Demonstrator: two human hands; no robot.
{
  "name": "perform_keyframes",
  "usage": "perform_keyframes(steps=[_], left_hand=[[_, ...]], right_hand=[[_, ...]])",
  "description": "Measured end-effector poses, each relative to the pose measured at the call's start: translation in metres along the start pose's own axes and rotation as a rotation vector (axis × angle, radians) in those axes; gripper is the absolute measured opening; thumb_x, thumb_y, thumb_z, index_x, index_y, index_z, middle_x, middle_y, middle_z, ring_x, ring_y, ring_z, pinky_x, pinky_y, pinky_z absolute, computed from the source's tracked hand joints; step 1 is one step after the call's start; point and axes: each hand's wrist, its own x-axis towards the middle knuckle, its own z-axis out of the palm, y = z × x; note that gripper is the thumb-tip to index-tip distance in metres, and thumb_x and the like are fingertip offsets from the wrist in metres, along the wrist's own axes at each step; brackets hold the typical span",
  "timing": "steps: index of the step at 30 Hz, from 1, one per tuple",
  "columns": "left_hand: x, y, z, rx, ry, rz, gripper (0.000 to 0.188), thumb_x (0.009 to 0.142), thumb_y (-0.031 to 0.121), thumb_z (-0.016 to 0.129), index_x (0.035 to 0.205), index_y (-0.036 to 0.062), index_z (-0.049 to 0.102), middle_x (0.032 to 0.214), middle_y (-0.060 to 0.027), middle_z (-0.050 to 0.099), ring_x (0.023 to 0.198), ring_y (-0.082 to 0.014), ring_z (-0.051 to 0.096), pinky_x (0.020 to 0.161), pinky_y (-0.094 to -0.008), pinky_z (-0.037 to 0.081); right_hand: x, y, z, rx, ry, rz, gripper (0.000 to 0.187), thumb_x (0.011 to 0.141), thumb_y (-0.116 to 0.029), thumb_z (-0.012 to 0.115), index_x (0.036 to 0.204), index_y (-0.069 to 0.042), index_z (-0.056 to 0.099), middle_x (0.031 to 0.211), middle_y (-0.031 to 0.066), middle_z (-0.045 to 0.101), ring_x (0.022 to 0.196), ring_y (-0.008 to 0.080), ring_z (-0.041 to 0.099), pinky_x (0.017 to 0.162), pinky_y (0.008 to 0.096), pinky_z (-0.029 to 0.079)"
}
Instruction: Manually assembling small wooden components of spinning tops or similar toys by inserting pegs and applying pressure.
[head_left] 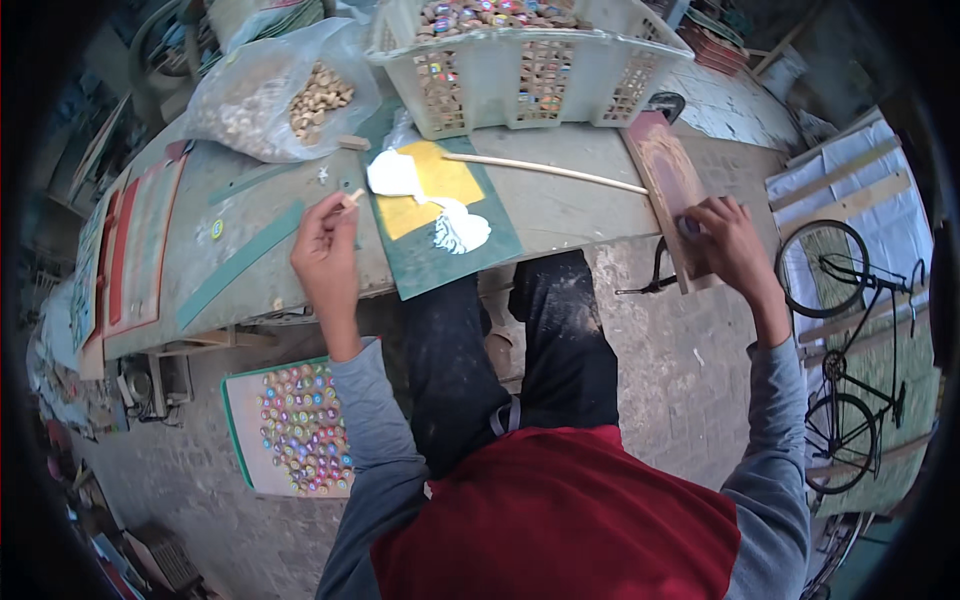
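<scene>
My left hand (327, 245) is raised over the front of the workbench, thumb and fingers pinching a small pale wooden peg (353, 197). At the right, my right hand (732, 240) is closed on a small round purplish piece (688, 226) at the reddish wooden board (660, 165); the fingers partly hide it. Between the hands, a pool of white glue (395, 175) and a smeared white patch (462, 230) lie on a yellow sheet (440, 178). Under the sheet is a dark green board (420, 268). A thin wooden stick (545, 170) reaches from the sheet to the reddish board.
A plastic crate (490, 80) of small wooden pieces with coloured tops stands at the back. Beside it lies a clear bag (240, 105) of wooden pegs. Green strips (240, 265) lie left. A tray (240, 440) of colourful round pieces sits low left; a bicycle (845, 340) is right.
</scene>
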Motion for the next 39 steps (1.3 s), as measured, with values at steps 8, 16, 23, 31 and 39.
perform_keyframes(steps=[8,16,23,31,39], left_hand=[[-0.007,0.004,-0.003,0.065,-0.132,0.113,0.024,0.086,-0.001,0.066,0.111,-0.0013,0.066,0.094,-0.0038,0.065,0.071,-0.0054,0.053,0.063,-0.0207,0.044],[-0.022,0.023,0.001,0.161,-0.219,0.124,0.021,0.080,-0.001,0.071,0.101,-0.0008,0.068,0.090,-0.0045,0.065,0.068,-0.0067,0.053,0.059,-0.0216,0.041],[-0.033,0.030,0.012,0.229,-0.245,0.124,0.020,0.081,0.000,0.070,0.101,-0.0016,0.069,0.091,-0.0070,0.066,0.070,-0.0090,0.059,0.060,-0.0239,0.044],[-0.049,0.049,0.024,0.322,-0.311,0.109,0.020,0.079,0.003,0.070,0.098,0.0012,0.070,0.087,-0.0079,0.066,0.061,-0.0133,0.057,0.060,-0.0276,0.047],[-0.056,0.051,0.030,0.387,-0.341,0.166,0.018,0.078,0.005,0.072,0.096,0.0054,0.070,0.090,-0.0071,0.067,0.064,-0.0170,0.057,0.059,-0.0294,0.048]], right_hand=[[0.069,0.019,0.025,-0.087,0.167,-0.095,0.024,0.087,-0.012,0.057,0.109,-0.006,0.065,0.101,0.0096,0.061,0.101,0.0288,0.055,0.089,0.0395,0.041],[0.007,0.000,0.004,0.044,0.046,-0.023,0.023,0.085,-0.012,0.059,0.107,-0.005,0.065,0.101,0.0101,0.062,0.102,0.0296,0.055,0.088,0.0392,0.041],[0.087,0.028,0.015,-0.071,0.178,-0.056,0.024,0.085,-0.012,0.064,0.108,-0.006,0.065,0.103,0.0092,0.063,0.105,0.0289,0.055,0.090,0.0409,0.041],[0.021,-0.002,-0.016,0.386,0.495,0.061,0.027,0.082,-0.011,0.067,0.106,0.000,0.064,0.098,0.0112,0.063,0.095,0.0255,0.058,0.089,0.0363,0.043],[-0.017,-0.018,-0.011,0.542,0.554,0.143,0.028,0.084,-0.013,0.068,0.108,0.001,0.064,0.099,0.0101,0.063,0.092,0.0203,0.058,0.088,0.0327,0.043]])
